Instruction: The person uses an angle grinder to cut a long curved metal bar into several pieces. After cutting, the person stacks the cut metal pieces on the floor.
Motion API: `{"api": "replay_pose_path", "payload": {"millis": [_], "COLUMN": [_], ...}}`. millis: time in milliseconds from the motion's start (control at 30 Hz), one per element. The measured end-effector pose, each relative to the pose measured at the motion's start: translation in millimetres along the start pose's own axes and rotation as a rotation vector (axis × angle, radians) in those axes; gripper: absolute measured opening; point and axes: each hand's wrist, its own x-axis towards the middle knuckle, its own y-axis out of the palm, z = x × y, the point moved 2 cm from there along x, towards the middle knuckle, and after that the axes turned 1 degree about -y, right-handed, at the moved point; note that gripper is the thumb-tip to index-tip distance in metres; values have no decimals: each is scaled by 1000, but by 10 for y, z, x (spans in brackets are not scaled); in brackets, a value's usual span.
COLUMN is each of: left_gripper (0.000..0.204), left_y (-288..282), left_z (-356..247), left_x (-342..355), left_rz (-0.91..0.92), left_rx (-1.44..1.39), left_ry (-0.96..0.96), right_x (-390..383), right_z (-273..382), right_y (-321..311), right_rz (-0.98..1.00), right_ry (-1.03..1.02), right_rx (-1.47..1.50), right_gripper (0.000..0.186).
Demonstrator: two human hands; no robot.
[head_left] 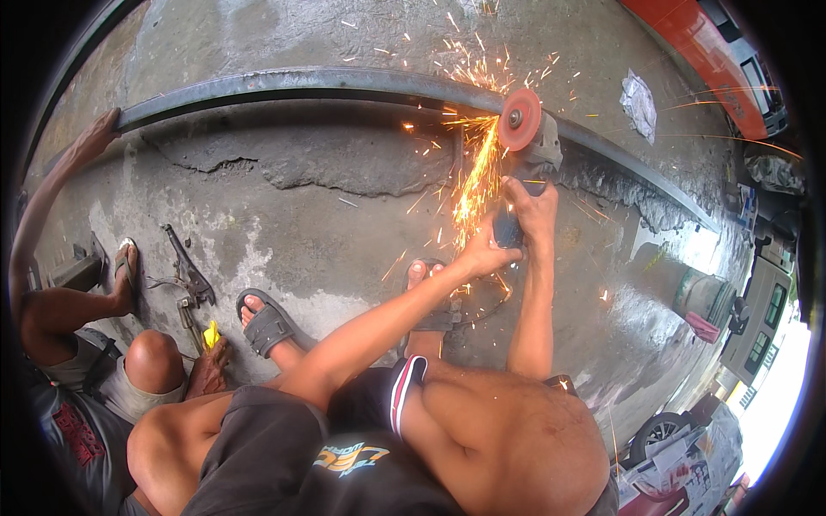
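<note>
Both my hands are closed around an angle grinder (pixel 509 228) with a red disc (pixel 520 119). My left hand (pixel 483 254) wraps the rear of its dark body. My right hand (pixel 532 211) grips it farther forward, just behind the head. The disc's edge meets a long grey metal bar (pixel 318 82) lying across the floor. Bright orange sparks (pixel 477 185) spray from the contact, mostly back toward my hands and feet, and some fly upward. At the bar's left end, a co-worker's hand (pixel 105 131) rests on it.
The co-worker squats at left; their other hand (pixel 209 368) is by a yellow object (pixel 211 334). A black-handled metal tool (pixel 189 267) lies near their foot. My sandalled feet (pixel 265 320) are close to the sparks. Crumpled white material (pixel 638 107) and a drum (pixel 701 295) are at right.
</note>
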Motion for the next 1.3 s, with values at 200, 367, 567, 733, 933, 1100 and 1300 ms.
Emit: {"api": "replay_pose_path", "payload": {"millis": [200,367,567,733,933,1100,1300], "left_gripper": [79,78,79,85,87,82,75], "left_y": [32,-4,20,16,20,37,26], "left_z": [-80,-48,-40,-16,-106,-126,-50], "left_x": [-26,10,11,19,2,-13,28], "left_rz": [10,11,10,3,-16,-8,19], "left_rx": [-185,-145,-181,-121,-118,-185,-148], "left_ry": [-80,-48,-35,-152,-67,-50,-48], "right_x": [39,9,17,42,54,24,71], "right_z": [-38,61,46,0,-10,81,-44], "right_y": [-12,32,12,5,15,9,-9], "right_rz": [1,-7,10,30,9,-1,5], "right_ry": [32,-1,32,25,-46,-3,22], "right_rx": [16,12,31,24,21,-11,28], "right_gripper": [38,39,34,32,34,35,36]}}
